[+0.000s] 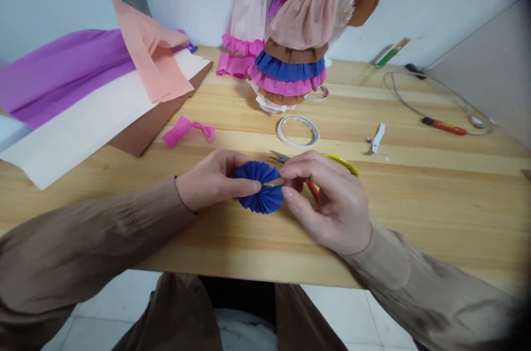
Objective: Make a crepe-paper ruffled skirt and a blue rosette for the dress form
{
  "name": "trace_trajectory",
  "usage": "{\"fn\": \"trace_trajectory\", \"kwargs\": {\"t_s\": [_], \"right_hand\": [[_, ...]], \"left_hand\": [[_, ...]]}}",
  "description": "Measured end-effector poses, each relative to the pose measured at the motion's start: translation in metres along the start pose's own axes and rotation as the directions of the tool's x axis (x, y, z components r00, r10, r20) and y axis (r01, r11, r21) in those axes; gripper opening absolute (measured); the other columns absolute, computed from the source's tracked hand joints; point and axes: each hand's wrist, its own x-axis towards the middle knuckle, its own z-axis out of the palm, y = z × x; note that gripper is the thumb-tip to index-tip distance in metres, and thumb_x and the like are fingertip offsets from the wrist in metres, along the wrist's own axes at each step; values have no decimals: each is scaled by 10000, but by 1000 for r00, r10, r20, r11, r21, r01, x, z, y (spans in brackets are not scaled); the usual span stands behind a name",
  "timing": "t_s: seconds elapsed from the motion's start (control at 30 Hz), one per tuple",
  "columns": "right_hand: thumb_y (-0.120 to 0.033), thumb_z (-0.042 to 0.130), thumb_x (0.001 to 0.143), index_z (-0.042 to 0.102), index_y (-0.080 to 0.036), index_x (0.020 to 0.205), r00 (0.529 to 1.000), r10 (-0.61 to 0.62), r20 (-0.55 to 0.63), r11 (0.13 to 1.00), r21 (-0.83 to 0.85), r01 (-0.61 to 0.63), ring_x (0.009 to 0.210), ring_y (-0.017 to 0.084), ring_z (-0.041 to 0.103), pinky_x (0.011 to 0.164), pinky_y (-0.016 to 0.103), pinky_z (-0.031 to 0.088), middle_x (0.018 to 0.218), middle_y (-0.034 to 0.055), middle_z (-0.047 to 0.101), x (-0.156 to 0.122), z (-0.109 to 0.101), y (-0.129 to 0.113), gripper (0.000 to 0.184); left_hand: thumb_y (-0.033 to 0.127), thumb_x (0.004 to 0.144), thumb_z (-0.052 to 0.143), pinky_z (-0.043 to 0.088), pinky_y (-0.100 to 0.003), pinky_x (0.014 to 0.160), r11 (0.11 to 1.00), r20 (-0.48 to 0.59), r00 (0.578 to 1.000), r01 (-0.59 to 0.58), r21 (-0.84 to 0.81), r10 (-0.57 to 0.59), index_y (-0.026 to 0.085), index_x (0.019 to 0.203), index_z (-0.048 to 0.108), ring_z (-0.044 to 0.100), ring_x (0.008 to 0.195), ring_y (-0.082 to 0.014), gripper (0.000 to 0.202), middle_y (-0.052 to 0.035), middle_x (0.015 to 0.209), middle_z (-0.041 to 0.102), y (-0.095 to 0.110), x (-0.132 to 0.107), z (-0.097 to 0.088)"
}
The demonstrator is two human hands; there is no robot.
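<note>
A blue pleated paper rosette (260, 203), fanned into a near-full circle with a gap on its right side, is held above the table. My left hand (215, 181) pinches it, thumb on its centre and fingers behind. At the gap, my right hand (332, 199) has its thumb and fingertips closed on the rosette's right edge. Partly under my right hand lies a pair of scissors (341, 162) with yellow and red handles, its blades pointing left. Just beyond the hands rests a roll of white double-sided tape (282, 132).
Purple, white, peach and brown paper sheets (87, 119) lie at the left, near a pink paper scrap (178, 132). Ruffled paper dresses (305, 19) stand at the back. On the right are a white scrap (378, 138), a red-handled corded tool (446, 126) and a green-handled item (390, 55).
</note>
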Motion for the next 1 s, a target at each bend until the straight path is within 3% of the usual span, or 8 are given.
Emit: {"fn": "trace_trajectory", "kwargs": {"t_s": [0.23,0.33,0.47,0.63,1.0], "right_hand": [[-97,593,796,593,-207,1054,987,155,37,974,163,-159,649,148,596,587,311,535,835,32,612,-6,3,1,280],[-100,590,790,582,-210,979,979,202,28,961,185,-204,634,143,576,563,299,516,779,12,578,-6,3,1,219],[-108,610,771,558,-215,839,992,127,12,988,83,-128,592,136,534,534,293,475,713,4,562,-3,2,-2,137],[-35,590,762,581,-207,858,1000,-8,18,999,39,7,609,136,549,530,281,477,742,26,603,-1,1,-3,197],[-39,601,776,586,-214,812,1000,-17,-21,1000,20,17,613,149,567,534,295,487,704,30,622,0,0,-4,179]], "left_hand": [[248,644,837,513,-216,617,997,23,1000,-9,-73,11,104,730,713,622,602,-111,208,-23,664,702,0,0,-1],[270,654,843,519,-218,632,993,37,999,-24,-117,28,110,740,722,632,611,-112,218,-28,683,715,-1,1,0],[263,647,858,512,-201,620,991,35,999,-35,-130,40,109,727,721,624,604,-100,221,-22,669,710,-1,2,1],[260,626,871,513,-192,613,994,23,999,-41,-100,44,105,699,698,604,599,-91,244,-5,637,683,-2,3,3],[319,706,824,514,-211,651,997,126,990,-68,-29,71,96,766,689,601,646,-108,268,-26,696,676,3,0,3]]}}
